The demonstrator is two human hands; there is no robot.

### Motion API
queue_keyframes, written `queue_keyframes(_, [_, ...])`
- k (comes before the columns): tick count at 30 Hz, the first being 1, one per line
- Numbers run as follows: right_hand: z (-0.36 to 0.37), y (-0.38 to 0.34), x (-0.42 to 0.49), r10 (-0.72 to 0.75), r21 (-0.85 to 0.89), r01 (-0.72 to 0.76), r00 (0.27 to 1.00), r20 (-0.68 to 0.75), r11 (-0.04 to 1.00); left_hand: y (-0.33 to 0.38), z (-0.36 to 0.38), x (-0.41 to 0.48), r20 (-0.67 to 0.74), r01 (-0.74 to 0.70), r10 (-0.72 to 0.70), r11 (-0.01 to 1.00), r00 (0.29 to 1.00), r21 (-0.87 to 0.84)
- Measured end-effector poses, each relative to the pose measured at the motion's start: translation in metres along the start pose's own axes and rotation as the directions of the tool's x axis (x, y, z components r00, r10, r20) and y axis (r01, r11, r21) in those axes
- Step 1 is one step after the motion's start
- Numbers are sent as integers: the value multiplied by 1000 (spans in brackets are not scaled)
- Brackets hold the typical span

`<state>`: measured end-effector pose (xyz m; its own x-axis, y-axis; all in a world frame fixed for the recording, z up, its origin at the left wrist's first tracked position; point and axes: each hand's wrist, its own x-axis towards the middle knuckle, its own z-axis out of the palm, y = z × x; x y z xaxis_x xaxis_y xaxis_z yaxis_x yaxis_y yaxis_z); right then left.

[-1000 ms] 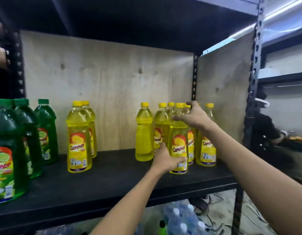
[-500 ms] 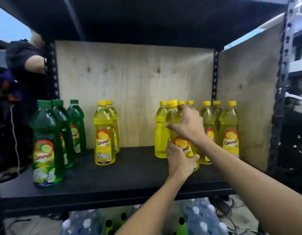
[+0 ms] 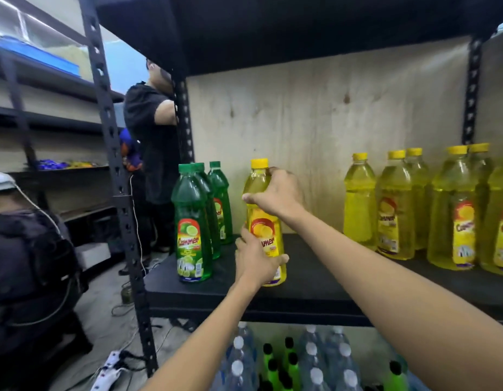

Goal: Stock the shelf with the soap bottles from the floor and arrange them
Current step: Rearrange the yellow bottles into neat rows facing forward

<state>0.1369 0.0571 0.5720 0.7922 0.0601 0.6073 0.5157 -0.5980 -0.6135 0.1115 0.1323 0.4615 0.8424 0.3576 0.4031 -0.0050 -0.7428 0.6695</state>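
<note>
A yellow plastic soap bottle with a yellow cap was held upright on the black shelf board, just beside three green plastic soap bottles at its nine o'clock. Its shoulder was grasped by the right hand; its lower label was clasped by the left hand. More yellow bottles were grouped well apart at three o'clock.

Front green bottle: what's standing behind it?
Behind the front green bottle two more green bottles stand in a row toward the plywood back panel. The middle one is mostly covered; only its cap and one side show.
</note>
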Motion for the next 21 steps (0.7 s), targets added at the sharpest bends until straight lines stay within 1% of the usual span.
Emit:
queue_keyframes(5, [15,-11,3,26,-31,-26,999,-28,999,-17,-14,11,68,-18,20,999,998,-33])
queue_keyframes(11, [25,-16,4,9,-75,-11,999,-36,997,-29,-19,20,112,-6,16,996,994,-91])
queue_keyframes(18, [28,-16,0,19,-106,-22,999,-28,994,-36,-18,16,79,-41,53,989,995,-145])
queue_keyframes(21, [26,-17,-3,49,-92,-48,999,8,995,-35,-19,11,68,-81,93,984,993,-156])
